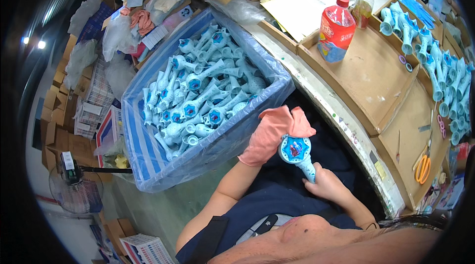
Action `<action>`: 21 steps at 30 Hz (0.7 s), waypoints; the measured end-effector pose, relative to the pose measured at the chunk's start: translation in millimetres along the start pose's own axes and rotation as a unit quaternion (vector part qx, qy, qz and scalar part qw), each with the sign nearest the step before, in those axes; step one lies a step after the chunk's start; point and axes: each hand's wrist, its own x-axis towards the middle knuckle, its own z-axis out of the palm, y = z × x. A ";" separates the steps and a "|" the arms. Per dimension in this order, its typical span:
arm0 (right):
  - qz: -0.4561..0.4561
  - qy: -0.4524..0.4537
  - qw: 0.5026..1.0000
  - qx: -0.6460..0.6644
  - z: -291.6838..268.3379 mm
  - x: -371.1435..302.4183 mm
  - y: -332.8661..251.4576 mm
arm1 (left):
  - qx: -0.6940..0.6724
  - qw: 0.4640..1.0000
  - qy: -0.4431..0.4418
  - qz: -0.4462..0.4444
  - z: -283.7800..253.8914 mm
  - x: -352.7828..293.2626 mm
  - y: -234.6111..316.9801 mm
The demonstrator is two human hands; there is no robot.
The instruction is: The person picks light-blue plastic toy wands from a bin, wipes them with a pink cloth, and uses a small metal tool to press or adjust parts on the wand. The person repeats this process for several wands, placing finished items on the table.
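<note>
A light-blue toy wand (295, 151), with a round head and a star-shaped picture panel, is held in front of my body. My right hand (326, 183) is closed round the lower end of its handle. My left hand is covered by a pink cloth (271, 133), which is pressed against the top and side of the wand's head. The cloth hides the left fingers. Left of my hands stands a blue-and-white striped bin (148, 162), lined with clear plastic and heaped with similar light-blue toys (195, 83).
A worktable edge (341, 120) curves along my right. On it are cardboard trays (346, 81), a red-labelled bottle (337, 29), orange scissors (423, 167) and a row of light-blue toy parts (435, 68). Behind the bin's left side are cartons (67, 145) and a fan (76, 190).
</note>
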 end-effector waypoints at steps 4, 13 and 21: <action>-0.009 0.040 0.999 -0.027 2.9 5.1 4.4 | -0.737 0.590 0.138 -0.299 22.3 -1.0 -4.9; -0.162 0.236 0.958 0.011 28.7 54.1 58.2 | -0.252 0.924 0.096 -0.272 6.8 -22.1 28.0; -0.222 0.382 0.892 -0.095 48.1 74.0 76.4 | -0.185 0.950 0.012 -0.250 15.6 -30.2 41.1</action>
